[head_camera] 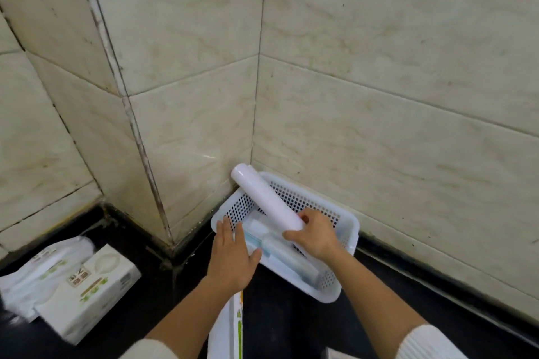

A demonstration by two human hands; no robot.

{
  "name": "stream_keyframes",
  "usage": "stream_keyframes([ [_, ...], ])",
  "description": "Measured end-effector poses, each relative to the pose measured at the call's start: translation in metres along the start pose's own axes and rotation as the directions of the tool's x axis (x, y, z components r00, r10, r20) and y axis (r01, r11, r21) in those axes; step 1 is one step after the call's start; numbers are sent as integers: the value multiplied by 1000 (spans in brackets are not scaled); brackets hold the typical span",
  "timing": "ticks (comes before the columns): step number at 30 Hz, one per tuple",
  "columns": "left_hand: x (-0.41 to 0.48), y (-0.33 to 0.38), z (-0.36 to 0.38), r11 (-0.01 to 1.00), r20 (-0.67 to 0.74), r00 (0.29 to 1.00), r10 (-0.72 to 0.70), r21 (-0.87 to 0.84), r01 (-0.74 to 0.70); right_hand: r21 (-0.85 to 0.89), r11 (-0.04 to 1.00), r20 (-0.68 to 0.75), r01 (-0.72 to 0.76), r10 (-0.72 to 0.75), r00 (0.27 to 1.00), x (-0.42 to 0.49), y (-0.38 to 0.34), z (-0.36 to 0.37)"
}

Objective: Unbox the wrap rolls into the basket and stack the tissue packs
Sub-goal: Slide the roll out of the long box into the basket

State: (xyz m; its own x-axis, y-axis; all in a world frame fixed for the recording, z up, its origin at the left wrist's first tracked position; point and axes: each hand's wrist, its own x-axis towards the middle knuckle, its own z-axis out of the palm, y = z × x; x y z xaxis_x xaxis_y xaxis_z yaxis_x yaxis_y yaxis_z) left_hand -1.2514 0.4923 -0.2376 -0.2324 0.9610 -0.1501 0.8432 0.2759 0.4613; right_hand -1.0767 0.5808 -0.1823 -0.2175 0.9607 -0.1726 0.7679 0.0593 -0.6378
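While the right hand (pixel 316 237) is gripping the lower end of a white roll (pixel 267 198) tilting over the white basket (pixel 348 221) | left hand (pixel 232 259) is lying flat, fingers spread, on the basket's near rim | tissue packs (pixel 84 291) are sitting far left on the black counter (pixel 291 318)

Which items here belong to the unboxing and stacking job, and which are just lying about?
Job:
white wrap roll, held by right hand
white basket
left hand
tissue packs
wrap box

Lying about:
nothing loose; only tiled wall, black counter
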Motion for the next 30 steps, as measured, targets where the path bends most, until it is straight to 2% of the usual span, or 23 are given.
stream_keyframes([
  [3,6,-10,15,1000,51,999,-4,2,4,-124,992,14,29,-28,1000,11,13,14],
  [7,5,-15,24,1000,-6,1000,23,-16,-23,-221,971,-33,89,-99,995,20,19,25],
  [9,3,-15,24,999,-17,999,30,-23,-31,-234,968,-13,88,-93,996,22,19,29],
  [13,1,-14,22,999,-17,1000,26,-27,-26,-382,921,-20,72,-87,996,16,17,38],
  [18,3,-14,21,1000,26,999,19,-22,-19,-416,909,-57,-4,-22,998,15,19,33],
  [23,7,-16,7,999,157,987,30,-38,-25,-383,924,-27,3,-15,1000,5,7,23],
  [26,0,-20,-8,998,63,996,64,-16,-63,-318,945,-51,79,-100,994,-2,-12,16],
  [30,-20,-31,-36,999,-110,994,21,-47,-27,-248,945,-33,212,-227,973,-15,-47,21],
])
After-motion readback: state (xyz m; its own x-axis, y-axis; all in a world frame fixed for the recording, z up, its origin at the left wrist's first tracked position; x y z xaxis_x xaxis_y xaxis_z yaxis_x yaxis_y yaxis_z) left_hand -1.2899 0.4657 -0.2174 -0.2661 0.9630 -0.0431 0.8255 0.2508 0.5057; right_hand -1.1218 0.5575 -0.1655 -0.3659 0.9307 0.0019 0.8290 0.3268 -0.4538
